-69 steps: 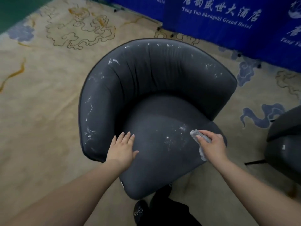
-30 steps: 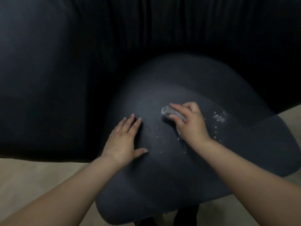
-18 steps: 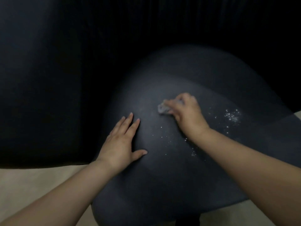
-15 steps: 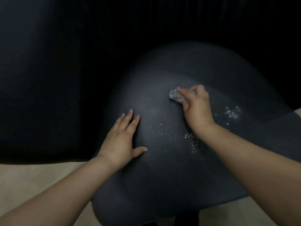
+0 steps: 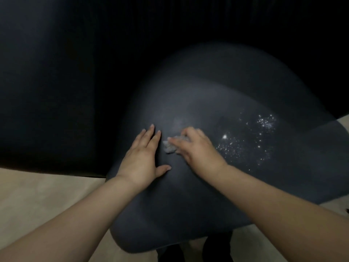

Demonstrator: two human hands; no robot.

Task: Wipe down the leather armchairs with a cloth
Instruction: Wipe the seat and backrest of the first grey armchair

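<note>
Fingers straight, the left hand [image 5: 140, 163] lies flat on the seat of the dark grey leather armchair [image 5: 188, 205]. Just beside it, the right hand [image 5: 198, 148] pinches a small crumpled grey cloth [image 5: 170, 146] against the seat. White specks [image 5: 251, 140] glitter further right.

The seat [image 5: 188, 195] of the dark armchair fills the lower middle, its rounded front edge toward the viewer and its back edge running into the black backrest [image 5: 75, 72]. Directly on the seat, the left hand [image 5: 140, 159] lies flat with straight fingers near the left edge, and just beside it the right hand [image 5: 196, 150] presses a small crumpled cloth [image 5: 170, 146] down near the middle. White specks [image 5: 251, 140] are scattered over the seat toward its right edge, and beige floor [image 5: 37, 195] shows beyond the left and front edges.
</note>
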